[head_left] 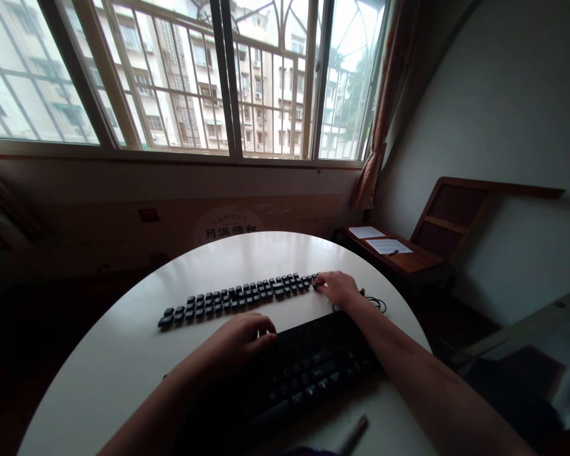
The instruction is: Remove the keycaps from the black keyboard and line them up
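Note:
A black keyboard [313,370] lies at a slant on the white round table, partly under my forearms. Some of its keys are in place; its left part is dark and hard to make out. Behind it, loose black keycaps [237,296] stand in long rows. My right hand [337,288] is at the right end of these rows, fingertips closed on a keycap [316,284]. At the keyboard's upper edge rests my left hand [247,335], fingers loosely curved, a gap between thumb and forefinger, nothing visible in it.
A coiled black cable [376,305] lies beside my right wrist. Near the front of the white table [99,373] is a dark pen-like tool [355,434]. A wooden chair [427,253] at the right carries paper sheets [389,246] and a pen. Barred windows [275,95] are ahead.

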Demonstrator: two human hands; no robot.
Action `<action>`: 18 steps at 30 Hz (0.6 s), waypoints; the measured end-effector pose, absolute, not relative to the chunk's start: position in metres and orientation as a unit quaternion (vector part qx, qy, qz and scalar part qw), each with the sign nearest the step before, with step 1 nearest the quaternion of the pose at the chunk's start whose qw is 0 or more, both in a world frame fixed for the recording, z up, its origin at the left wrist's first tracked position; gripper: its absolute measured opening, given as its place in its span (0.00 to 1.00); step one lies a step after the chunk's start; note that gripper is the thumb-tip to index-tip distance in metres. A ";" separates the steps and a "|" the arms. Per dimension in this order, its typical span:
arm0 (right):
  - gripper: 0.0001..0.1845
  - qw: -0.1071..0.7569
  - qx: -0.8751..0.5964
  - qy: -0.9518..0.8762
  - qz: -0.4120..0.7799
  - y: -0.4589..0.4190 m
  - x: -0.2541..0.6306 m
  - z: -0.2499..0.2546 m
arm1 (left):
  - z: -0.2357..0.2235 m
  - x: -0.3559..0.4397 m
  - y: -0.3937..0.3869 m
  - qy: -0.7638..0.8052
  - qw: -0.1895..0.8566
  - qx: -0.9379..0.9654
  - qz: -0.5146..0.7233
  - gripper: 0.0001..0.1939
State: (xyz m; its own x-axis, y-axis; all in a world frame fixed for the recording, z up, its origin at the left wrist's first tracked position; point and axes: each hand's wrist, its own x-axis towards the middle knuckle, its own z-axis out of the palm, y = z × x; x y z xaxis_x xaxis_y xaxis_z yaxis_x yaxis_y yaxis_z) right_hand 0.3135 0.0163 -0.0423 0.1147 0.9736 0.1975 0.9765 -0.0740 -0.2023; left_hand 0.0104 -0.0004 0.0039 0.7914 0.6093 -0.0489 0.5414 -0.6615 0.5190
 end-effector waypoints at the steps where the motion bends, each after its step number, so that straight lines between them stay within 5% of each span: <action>1: 0.11 0.143 -0.733 -0.665 -0.007 0.017 0.313 -0.043 | 0.004 0.011 0.000 0.316 0.263 0.909 0.065 0.15; 18: 0.14 0.201 -0.706 -0.677 -0.052 0.012 0.308 -0.042 | 0.001 0.009 0.001 0.307 0.257 0.914 0.073 0.14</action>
